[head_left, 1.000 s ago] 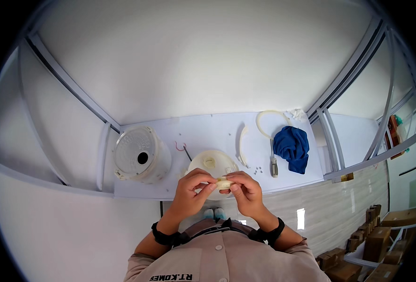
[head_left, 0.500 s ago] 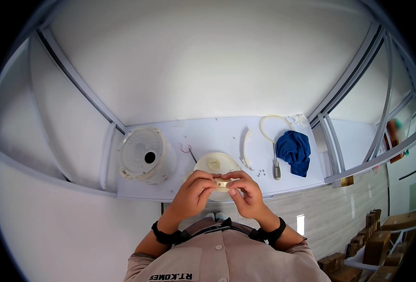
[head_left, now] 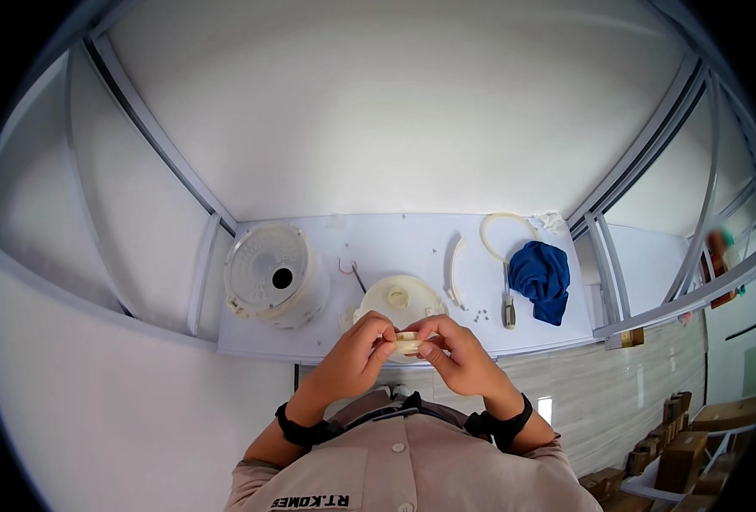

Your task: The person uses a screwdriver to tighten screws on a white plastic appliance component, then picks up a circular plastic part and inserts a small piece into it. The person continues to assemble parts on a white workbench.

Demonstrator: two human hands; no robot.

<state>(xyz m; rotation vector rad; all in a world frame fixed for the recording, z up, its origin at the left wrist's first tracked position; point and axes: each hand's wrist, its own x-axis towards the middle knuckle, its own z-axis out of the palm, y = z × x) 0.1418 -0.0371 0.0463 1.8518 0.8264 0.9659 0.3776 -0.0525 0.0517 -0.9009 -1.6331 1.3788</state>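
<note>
A small cream ring-shaped part [head_left: 408, 345] sits pinched between the thumbs and fingertips of the left hand [head_left: 356, 354] and the right hand [head_left: 461, 352], one at either side, in front of the body and by the near edge of the white table [head_left: 403, 239]. In this view it overlaps a round cream cover [head_left: 423, 299], which lies close to that same edge. Past the cover, bare tabletop runs back to the wall [head_left: 395, 111]; this room is bounded on the left by a white drum [head_left: 303, 294] and on the right by a curved cream strip [head_left: 455, 273], with a screwdriver [head_left: 509, 314] and a bunched blue cloth [head_left: 540, 286] farther right. The fingers hide both ends of the part, its finer shape is hard to make out, and the hands mask some of the cover's near side. Both forearms come up from the lower edge and converge, elbows wide, thumbs nearest the body, index fingers bent over the far side.
</note>
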